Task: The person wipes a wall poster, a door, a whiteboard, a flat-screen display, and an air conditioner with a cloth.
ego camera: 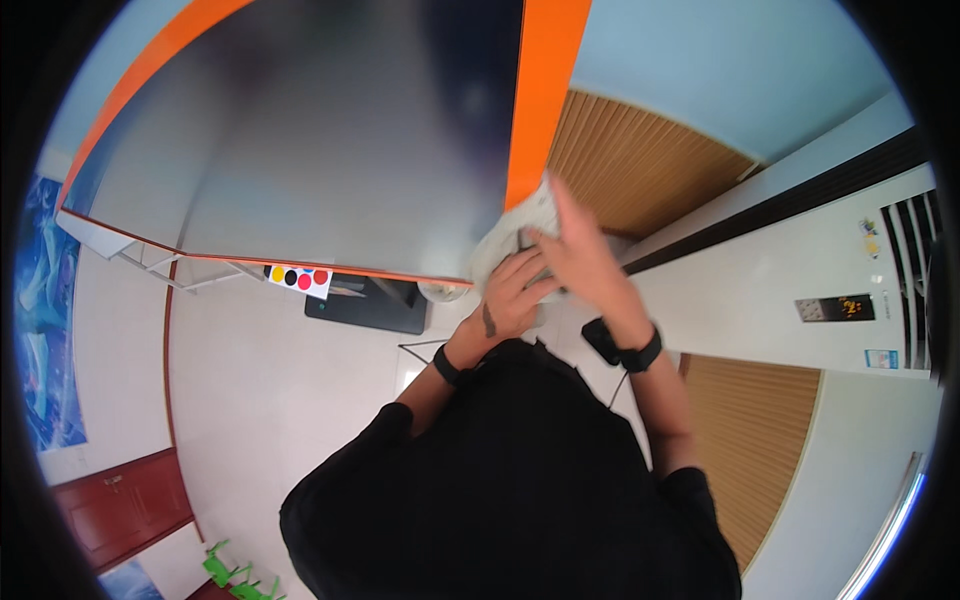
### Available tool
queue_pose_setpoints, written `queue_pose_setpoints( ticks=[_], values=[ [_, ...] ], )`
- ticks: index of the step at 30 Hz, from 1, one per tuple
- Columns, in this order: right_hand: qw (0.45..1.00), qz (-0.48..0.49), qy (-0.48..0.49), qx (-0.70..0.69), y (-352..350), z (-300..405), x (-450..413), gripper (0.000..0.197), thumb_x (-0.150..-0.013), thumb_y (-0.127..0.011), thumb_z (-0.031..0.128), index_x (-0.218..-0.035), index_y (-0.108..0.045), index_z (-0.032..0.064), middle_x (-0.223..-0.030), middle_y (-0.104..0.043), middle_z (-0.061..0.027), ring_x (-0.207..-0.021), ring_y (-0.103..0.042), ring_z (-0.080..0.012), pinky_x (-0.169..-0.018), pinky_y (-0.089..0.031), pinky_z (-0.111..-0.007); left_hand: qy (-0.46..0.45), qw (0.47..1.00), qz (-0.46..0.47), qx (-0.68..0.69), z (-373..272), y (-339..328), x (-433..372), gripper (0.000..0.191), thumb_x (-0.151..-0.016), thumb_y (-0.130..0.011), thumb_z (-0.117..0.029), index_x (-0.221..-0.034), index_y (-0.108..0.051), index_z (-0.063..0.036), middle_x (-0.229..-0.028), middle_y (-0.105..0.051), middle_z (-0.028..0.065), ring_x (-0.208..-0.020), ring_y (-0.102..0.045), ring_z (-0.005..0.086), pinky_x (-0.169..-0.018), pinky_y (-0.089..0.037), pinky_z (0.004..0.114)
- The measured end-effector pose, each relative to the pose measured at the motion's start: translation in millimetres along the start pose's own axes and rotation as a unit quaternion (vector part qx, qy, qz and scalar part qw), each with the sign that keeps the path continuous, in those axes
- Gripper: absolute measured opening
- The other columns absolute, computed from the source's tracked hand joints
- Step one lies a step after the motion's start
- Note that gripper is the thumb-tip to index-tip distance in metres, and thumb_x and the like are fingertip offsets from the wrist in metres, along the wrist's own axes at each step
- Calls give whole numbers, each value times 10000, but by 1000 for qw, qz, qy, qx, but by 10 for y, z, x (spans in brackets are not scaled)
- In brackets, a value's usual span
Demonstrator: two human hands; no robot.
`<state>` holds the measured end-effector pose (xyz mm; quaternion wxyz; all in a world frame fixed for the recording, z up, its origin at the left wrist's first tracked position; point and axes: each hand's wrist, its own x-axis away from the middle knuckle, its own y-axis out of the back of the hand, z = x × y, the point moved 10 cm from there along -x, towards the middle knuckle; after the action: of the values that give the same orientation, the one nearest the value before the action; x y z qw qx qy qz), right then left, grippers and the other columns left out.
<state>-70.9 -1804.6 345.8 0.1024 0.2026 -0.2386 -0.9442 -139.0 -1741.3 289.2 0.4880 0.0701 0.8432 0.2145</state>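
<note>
A crumpled white cloth (506, 244) lies bunched over the lower right corner of a large glossy dark board (337, 165) with an orange frame (549, 90). My left hand (514, 296) grips the cloth from below, its fingers spread across the folds. Close beside it, my right hand (585, 251) has the cloth's right side between thumb and fingers; motion blurs it. Dark bands circle both my wrists. Part of the cloth is hidden behind my hands.
A white floor-standing air conditioner (757, 277) is at the right, near slatted wood panelling (637, 157). Under the board's lower edge are a black low table (367, 319), a sheet with coloured dots (300, 280) and a pale bowl (442, 291). Green chairs (240, 577) stand far left.
</note>
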Motion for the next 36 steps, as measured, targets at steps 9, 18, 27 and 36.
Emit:
queue_pose_setpoints(
  ticks=[9, 18, 27, 36],
  values=[
    [983, -93, 130, -88, 291, 684, -388, 687, -718, -716, 115, -1309, -377, 22, -993, -590, -233, -887, -589, -391, -767, -479, -377, 66, 986, -43, -149, 167, 396, 291, 347, -757, -550, -203, -1076, -609, -80, -1197, -517, 177, -1118, -468, 400, -949, -360, 497],
    [990, 37, -33, -132, 220, -429, 365, 409, -813, -645, 261, -1141, -523, 49, -882, -617, -190, -814, -588, -390, -707, -466, -432, 86, 992, 39, -78, 19, -320, 289, 187, -705, -515, 4, -834, -645, -36, -748, -617, 182, -669, -587, 400, -618, -446, 481],
    [960, -162, -211, -85, 2218, -1525, 1326, 316, -873, -609, 219, -1096, -551, 3, -877, -654, -159, -794, -650, -233, -715, -489, -319, 31, 963, 266, 37, -569, -1937, -715, 381, -662, -438, 77, -970, -630, -40, -1083, -589, 175, -970, -560, 349, -818, -443, 436],
    [814, -549, -127, -140, 4389, -1982, 3162, 273, -861, -576, 102, -1119, -544, 19, -1008, -632, -119, -947, -579, -156, -830, -458, -303, 321, 870, 314, 204, -246, -3457, -1179, 435, -798, -414, 42, -1228, -463, 7, -1132, -555, 169, -1085, -524, 262, -945, -376, 329]
  ],
)
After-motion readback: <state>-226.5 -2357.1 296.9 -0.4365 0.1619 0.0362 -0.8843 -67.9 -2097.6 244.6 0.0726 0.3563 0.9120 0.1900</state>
